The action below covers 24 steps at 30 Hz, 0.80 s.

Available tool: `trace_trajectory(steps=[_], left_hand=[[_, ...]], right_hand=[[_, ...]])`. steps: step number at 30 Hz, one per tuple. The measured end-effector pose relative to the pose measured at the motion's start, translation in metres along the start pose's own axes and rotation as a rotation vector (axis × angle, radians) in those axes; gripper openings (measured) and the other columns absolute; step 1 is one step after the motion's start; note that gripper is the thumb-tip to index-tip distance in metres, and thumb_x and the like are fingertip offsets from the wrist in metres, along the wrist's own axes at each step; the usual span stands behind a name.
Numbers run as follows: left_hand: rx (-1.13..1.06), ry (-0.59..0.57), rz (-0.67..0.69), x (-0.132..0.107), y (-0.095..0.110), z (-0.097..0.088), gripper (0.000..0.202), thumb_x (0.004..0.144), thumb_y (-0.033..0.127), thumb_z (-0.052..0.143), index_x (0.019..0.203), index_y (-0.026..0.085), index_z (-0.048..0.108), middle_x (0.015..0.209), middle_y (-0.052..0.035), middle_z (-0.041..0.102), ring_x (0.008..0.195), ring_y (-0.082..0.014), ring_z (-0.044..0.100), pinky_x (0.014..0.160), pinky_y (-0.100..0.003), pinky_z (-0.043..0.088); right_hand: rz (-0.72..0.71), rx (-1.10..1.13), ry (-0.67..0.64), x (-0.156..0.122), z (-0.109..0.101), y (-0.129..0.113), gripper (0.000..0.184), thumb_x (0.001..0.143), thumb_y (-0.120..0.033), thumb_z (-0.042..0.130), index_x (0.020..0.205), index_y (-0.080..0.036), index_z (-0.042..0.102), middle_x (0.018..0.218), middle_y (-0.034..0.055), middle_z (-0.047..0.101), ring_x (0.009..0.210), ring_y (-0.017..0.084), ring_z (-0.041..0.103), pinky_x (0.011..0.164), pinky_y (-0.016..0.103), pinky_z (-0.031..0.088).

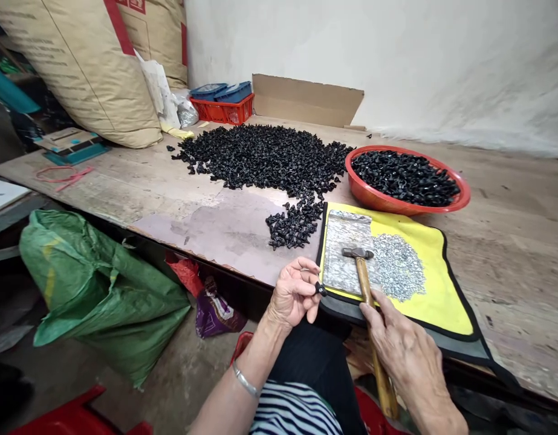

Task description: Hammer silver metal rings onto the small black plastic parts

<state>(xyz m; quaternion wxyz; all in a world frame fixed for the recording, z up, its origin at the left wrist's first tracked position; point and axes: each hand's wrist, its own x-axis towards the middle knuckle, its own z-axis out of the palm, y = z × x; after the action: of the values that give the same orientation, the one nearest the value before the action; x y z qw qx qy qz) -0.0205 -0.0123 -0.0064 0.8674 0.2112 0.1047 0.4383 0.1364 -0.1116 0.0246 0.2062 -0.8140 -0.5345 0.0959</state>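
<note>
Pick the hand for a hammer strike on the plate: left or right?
Right, probably: the right hand already grips the hammer, with its head over the plate. The left hand is pinching a black part.

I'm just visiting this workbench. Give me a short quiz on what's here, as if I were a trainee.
1. What does the right hand grip?
2. True or false: the red bowl holds silver bits.
3. Which lies on the yellow mat?
A. metal plate
B. red crate
C. green sack

Key: 1. hammer; 2. false; 3. A
</note>
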Motion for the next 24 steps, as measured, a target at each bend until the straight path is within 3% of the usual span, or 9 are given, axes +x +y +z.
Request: trace_trajectory(steps=[3, 6, 8, 12, 17, 20, 22, 24], left_hand=[[-0.042, -0.018, 0.000, -0.001, -0.003, -0.001, 0.028, 0.054, 0.004, 0.056, 0.080, 0.012, 0.060, 0.055, -0.0027, 0.065, 0.027, -0.0059, 0.039, 0.022, -0.019, 0.040], [-0.080, -0.023, -0.004, -0.002, -0.005, 0.000, 0.029, 0.053, 0.005, 0.055, 0.080, 0.012, 0.061, 0.053, -0.0025, 0.065, 0.028, -0.0060, 0.038, 0.020, -0.019, 0.038], [-0.089, -0.031, -0.004, -0.002, -0.006, 0.001, 0.029, 0.053, 0.005, 0.054, 0.080, 0.012, 0.061, 0.053, -0.0025, 0.064, 0.028, -0.0059, 0.037, 0.020, -0.019, 0.038], [-0.083, -0.051, -0.008, -0.003, -0.008, 0.002, 0.029, 0.053, 0.005, 0.053, 0.081, 0.012, 0.061, 0.054, -0.0031, 0.065, 0.029, -0.0061, 0.037, 0.021, -0.019, 0.038], [-0.053, -0.044, -0.017, -0.005, -0.008, 0.002, 0.030, 0.052, 0.006, 0.054, 0.080, 0.013, 0.060, 0.054, -0.0026, 0.065, 0.027, -0.0059, 0.038, 0.022, -0.017, 0.037], [0.007, -0.031, -0.016, -0.006, -0.004, 0.002, 0.029, 0.052, 0.007, 0.056, 0.079, 0.012, 0.058, 0.055, -0.0026, 0.065, 0.027, -0.0053, 0.038, 0.022, -0.017, 0.037], [0.080, 0.009, -0.009, -0.006, 0.000, 0.003, 0.026, 0.052, 0.008, 0.058, 0.078, 0.013, 0.057, 0.054, -0.0013, 0.064, 0.027, -0.0055, 0.038, 0.023, -0.018, 0.038], [0.215, 0.084, -0.002, -0.004, 0.005, 0.003, 0.026, 0.054, 0.009, 0.061, 0.079, 0.013, 0.055, 0.052, 0.0004, 0.062, 0.028, -0.0063, 0.040, 0.025, -0.020, 0.041]], right_hand=[[-0.081, -0.150, 0.138, -0.008, -0.005, -0.008, 0.038, 0.085, -0.041, 0.039, 0.097, -0.019, 0.067, 0.091, 0.0112, 0.069, 0.071, 0.023, 0.065, 0.058, 0.032, 0.046], [-0.099, 0.006, 0.193, -0.012, -0.006, -0.021, 0.035, 0.084, -0.044, 0.043, 0.090, -0.019, 0.068, 0.090, 0.0082, 0.069, 0.075, 0.021, 0.066, 0.067, 0.031, 0.049], [-0.091, 0.197, 0.145, -0.014, -0.006, -0.030, 0.030, 0.081, -0.043, 0.048, 0.082, -0.020, 0.068, 0.083, 0.0060, 0.070, 0.073, 0.019, 0.066, 0.069, 0.029, 0.050], [-0.025, 0.504, 0.005, -0.018, -0.007, -0.048, 0.021, 0.075, -0.038, 0.058, 0.079, -0.020, 0.067, 0.070, 0.0030, 0.069, 0.059, 0.016, 0.064, 0.056, 0.025, 0.051], [-0.104, 0.645, -0.050, -0.023, -0.004, -0.065, 0.017, 0.077, -0.033, 0.059, 0.085, -0.018, 0.065, 0.072, 0.0026, 0.067, 0.061, 0.014, 0.063, 0.058, 0.023, 0.051], [-0.162, 0.598, -0.058, -0.024, -0.003, -0.066, 0.018, 0.080, -0.033, 0.056, 0.087, -0.019, 0.064, 0.071, 0.0019, 0.066, 0.059, 0.013, 0.061, 0.057, 0.023, 0.050], [-0.192, 0.427, 0.058, -0.023, -0.003, -0.058, 0.020, 0.082, -0.035, 0.054, 0.087, -0.019, 0.063, 0.072, 0.0028, 0.066, 0.060, 0.014, 0.060, 0.058, 0.024, 0.049], [-0.186, 0.116, 0.232, -0.020, -0.004, -0.045, 0.026, 0.084, -0.039, 0.049, 0.087, -0.017, 0.062, 0.077, 0.0072, 0.065, 0.069, 0.019, 0.062, 0.061, 0.028, 0.048]])
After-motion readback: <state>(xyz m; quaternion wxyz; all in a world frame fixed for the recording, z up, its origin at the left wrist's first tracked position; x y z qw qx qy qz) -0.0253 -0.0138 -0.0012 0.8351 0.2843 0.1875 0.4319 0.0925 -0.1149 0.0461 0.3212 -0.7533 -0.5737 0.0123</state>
